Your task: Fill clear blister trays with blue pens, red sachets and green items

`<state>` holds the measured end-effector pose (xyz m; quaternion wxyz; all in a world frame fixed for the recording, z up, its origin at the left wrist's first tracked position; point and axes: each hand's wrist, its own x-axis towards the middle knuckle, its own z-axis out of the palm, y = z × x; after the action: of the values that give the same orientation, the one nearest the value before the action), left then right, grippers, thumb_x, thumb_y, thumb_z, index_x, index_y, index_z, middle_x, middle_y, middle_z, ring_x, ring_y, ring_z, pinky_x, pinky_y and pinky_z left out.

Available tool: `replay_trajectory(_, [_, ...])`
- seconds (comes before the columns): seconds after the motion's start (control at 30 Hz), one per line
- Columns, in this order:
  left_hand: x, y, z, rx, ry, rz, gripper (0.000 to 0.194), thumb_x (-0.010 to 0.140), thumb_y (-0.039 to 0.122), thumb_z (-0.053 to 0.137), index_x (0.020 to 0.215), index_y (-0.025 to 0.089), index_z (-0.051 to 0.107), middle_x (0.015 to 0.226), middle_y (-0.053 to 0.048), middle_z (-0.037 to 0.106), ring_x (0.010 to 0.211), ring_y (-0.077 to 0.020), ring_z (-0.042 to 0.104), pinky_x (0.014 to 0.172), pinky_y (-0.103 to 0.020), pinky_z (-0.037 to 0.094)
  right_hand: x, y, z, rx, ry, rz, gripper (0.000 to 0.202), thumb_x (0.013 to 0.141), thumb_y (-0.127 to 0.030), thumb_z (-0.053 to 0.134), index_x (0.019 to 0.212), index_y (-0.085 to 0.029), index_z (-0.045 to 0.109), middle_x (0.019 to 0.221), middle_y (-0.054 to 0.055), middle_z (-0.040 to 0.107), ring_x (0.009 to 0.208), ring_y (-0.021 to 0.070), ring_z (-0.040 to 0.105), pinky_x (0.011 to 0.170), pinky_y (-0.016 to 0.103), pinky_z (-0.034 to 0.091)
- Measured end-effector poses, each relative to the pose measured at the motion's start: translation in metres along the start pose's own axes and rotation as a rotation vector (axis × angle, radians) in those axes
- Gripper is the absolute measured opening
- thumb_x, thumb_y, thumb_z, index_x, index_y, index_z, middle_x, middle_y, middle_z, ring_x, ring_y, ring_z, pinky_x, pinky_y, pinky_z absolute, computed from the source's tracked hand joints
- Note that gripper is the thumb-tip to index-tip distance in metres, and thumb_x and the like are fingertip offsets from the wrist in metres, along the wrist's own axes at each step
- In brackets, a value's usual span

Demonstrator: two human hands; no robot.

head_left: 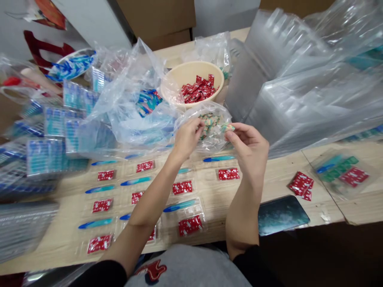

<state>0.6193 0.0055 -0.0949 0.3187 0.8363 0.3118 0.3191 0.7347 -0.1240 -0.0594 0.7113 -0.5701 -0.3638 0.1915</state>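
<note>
My right hand (249, 147) pinches a small green-and-yellow piece (227, 127) between thumb and fingertips, at the right edge of a clear plastic bag (212, 145). Inside that bag lie several green-and-beige patterned pieces (209, 120). At the bag's left side my left hand (188, 137) is closed, its fingertips by those pieces; what they hold is hidden. Below both forearms, clear blister trays sit in rows on the table, with red packets (182, 187) and blue pen-shaped pieces (180, 205) in them. The left forearm covers part of the rows.
Behind the bag stands a cream bowl (191, 104) of red packets. Stacked clear trays (287, 115) rise at the right, and packed blue sets (46, 157) pile up at the left. A phone (283, 215) and loose red packets (301, 184) lie near the front right edge.
</note>
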Motion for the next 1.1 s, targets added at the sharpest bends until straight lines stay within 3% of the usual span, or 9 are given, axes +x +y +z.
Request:
replay_trajectory(0.07, [-0.011,0.014,-0.007,-0.201,0.101,0.041,0.012,0.086,0.018,0.056,0.093,0.021,0.065,0.092,-0.002,0.069,0.078,-0.0138,0.063,0.072,-0.028,0.051,-0.001,-0.003,0.001,0.029,-0.066,0.023,0.014,0.075,-0.026,0.075,0.089,-0.023,0.071,0.077,-0.003,0.070,0.070,0.0118,0.065,0.070,0.028,0.058])
replay_trajectory(0.2, [-0.030,0.039,-0.025,-0.470,0.085,0.082,0.019,0.089,0.029,0.060,0.107,0.025,0.065,0.097,-0.002,0.070,0.081,-0.0124,0.065,0.073,-0.027,0.054,-0.006,-0.008,0.004,0.089,-0.188,0.058,0.017,0.075,-0.026,0.075,0.092,-0.023,0.073,0.087,-0.001,0.072,0.075,0.0127,0.066,0.076,0.031,0.059])
replay_trajectory(0.33, [-0.040,0.054,-0.040,-0.424,0.098,0.164,0.025,0.089,0.029,0.061,0.114,0.028,0.064,0.098,-0.001,0.069,0.089,-0.0132,0.066,0.081,-0.029,0.055,-0.010,-0.014,0.008,0.091,-0.248,0.017,0.019,0.077,-0.024,0.074,0.096,-0.026,0.074,0.093,-0.001,0.071,0.081,0.0129,0.067,0.081,0.032,0.058])
replay_trajectory(0.47, [-0.045,0.063,-0.049,-0.304,0.115,0.248,0.017,0.090,0.021,0.059,0.102,0.025,0.070,0.099,-0.002,0.070,0.097,-0.0148,0.065,0.088,-0.031,0.054,-0.012,-0.019,0.010,0.054,-0.249,-0.027,0.020,0.079,-0.026,0.073,0.098,-0.029,0.075,0.098,-0.001,0.071,0.087,0.0144,0.067,0.082,0.032,0.059])
replay_trajectory(0.7, [-0.056,0.062,-0.043,-0.417,0.200,0.211,0.018,0.087,0.021,0.064,0.104,0.025,0.068,0.100,-0.002,0.069,0.093,-0.0132,0.065,0.082,-0.028,0.055,-0.018,-0.019,0.018,0.055,-0.272,-0.042,0.028,0.082,-0.029,0.070,0.110,-0.033,0.070,0.093,-0.003,0.071,0.083,0.0143,0.068,0.080,0.034,0.060])
replay_trajectory(0.83, [-0.062,0.062,-0.039,-0.480,0.272,0.153,0.014,0.088,0.025,0.063,0.101,0.025,0.069,0.097,-0.001,0.069,0.090,-0.0124,0.065,0.081,-0.028,0.055,-0.027,-0.028,0.024,-0.074,-0.229,-0.117,0.023,0.087,-0.029,0.065,0.108,-0.035,0.071,0.109,-0.002,0.070,0.105,0.0181,0.064,0.095,0.037,0.054])
replay_trajectory(0.9, [-0.065,0.061,-0.038,-0.511,0.234,0.128,0.014,0.088,0.028,0.062,0.100,0.025,0.069,0.098,-0.002,0.068,0.090,-0.0127,0.065,0.082,-0.028,0.055,-0.032,-0.033,0.021,-0.111,-0.236,-0.107,0.021,0.087,-0.031,0.064,0.106,-0.034,0.072,0.110,-0.002,0.070,0.108,0.0191,0.064,0.096,0.038,0.054])
replay_trajectory(0.97, [-0.069,0.060,-0.036,-0.545,0.135,0.093,0.014,0.088,0.029,0.062,0.101,0.024,0.068,0.099,-0.002,0.069,0.091,-0.0131,0.066,0.082,-0.028,0.055,-0.035,-0.032,0.013,-0.121,-0.264,-0.057,0.019,0.085,-0.032,0.066,0.103,-0.031,0.072,0.103,-0.002,0.072,0.098,0.0181,0.067,0.088,0.036,0.057])
replay_trajectory(1.1, [-0.079,0.045,-0.031,-0.536,-0.009,-0.002,0.020,0.088,0.026,0.061,0.108,0.023,0.065,0.102,-0.003,0.070,0.091,-0.0132,0.066,0.083,-0.028,0.054,-0.047,-0.004,-0.010,-0.173,-0.344,0.144,0.018,0.079,-0.032,0.071,0.093,-0.022,0.072,0.081,-0.001,0.072,0.071,0.0128,0.066,0.067,0.028,0.056])
